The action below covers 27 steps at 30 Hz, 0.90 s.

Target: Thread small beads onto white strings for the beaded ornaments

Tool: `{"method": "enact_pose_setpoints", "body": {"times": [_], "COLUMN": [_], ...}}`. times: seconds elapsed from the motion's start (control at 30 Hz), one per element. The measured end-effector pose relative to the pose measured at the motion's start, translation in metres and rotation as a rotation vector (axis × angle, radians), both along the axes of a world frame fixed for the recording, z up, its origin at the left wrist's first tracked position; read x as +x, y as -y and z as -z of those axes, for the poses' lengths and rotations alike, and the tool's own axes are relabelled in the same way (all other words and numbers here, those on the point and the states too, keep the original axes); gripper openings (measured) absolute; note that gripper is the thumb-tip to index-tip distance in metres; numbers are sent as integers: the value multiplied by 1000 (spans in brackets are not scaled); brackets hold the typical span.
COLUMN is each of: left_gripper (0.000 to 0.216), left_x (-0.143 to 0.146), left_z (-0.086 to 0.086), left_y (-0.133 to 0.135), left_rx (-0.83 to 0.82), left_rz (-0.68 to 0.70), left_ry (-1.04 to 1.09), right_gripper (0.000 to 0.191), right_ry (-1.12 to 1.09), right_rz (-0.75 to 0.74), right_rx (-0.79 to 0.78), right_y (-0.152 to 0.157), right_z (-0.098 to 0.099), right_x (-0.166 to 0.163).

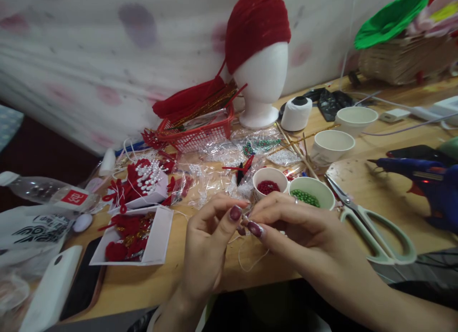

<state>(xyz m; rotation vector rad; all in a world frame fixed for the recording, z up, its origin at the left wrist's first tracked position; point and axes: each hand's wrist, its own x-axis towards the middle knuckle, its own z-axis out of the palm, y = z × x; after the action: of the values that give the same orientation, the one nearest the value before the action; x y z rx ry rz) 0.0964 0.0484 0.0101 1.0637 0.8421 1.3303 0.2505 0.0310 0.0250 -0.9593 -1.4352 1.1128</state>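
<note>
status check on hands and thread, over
Left hand and right hand pinched together on white thread. Red bead cup, green bead cup just behind. Scissors to the right, apart.

Beyond the right hand (300, 227), passage is being blocked by a red-bead cup (259, 192) and a green-bead cup (311, 180). Rightward, it is being narrowed by scissors (352, 208) and a glue gun (422, 177). The table (168, 284) along its near edge is being left free.

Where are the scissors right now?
In the head view the scissors lie on the table at the right, just beside the right hand, blades toward the cup of green beads, glue gun beyond.
</note>
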Motion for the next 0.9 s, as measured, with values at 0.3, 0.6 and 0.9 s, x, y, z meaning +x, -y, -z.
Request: {"method": "enact_pose_setpoints", "body": {"times": [0.3,0.6,0.9], "left_gripper": [16,14,22], "left_x": [0,0,-7], "left_z": [5,10,10], "left_y": [1,0,0], "left_rx": [-33,118,60], "left_rz": [79,21,-63], "left_ry": [10,-177,-95], "right_gripper": [12,10,11], "right_ry": [0,-27,-28], "right_rz": [-12,-2,-1], "right_rx": [-61,-83,-102], "right_y": [0,0,0], "right_z": [0,3,1], "right_x": [0,2,1]}}
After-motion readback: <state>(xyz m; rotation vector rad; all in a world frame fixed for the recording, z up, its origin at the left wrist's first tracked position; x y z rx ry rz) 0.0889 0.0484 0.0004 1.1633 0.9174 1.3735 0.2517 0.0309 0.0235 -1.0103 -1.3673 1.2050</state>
